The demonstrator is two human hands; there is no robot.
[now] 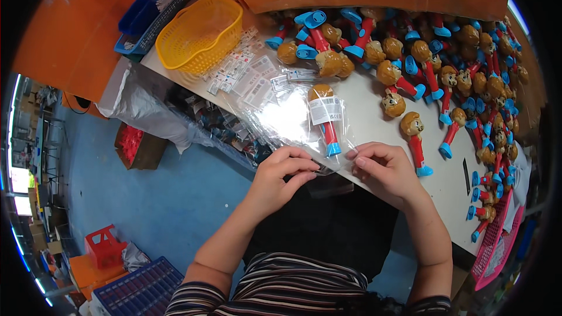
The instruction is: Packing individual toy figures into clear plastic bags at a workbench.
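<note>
A clear plastic bag (346, 133) lies near the table's front edge, its near end toward me. Inside it is a toy figure (332, 138) with a brown-haired head, red body and blue base, face down, with a white printed label (326, 110) over it. My left hand (284, 174) is closed in a pinch on the bag's near left edge. At its near right corner, my right hand (385, 169) pinches the plastic between thumb and fingers. Left of the bag, glossy clear bags (275, 111) glare in the light. One loose figure (414, 140) stands out just beyond my right hand.
A large pile of similar figures (462, 76) covers the table's right and far side. A yellow basket (202, 38) sits at the far left beside scattered printed labels (231, 67). A bin of packed items (219, 131) adjoins the table's left edge; a pink basket (497, 240) is at right.
</note>
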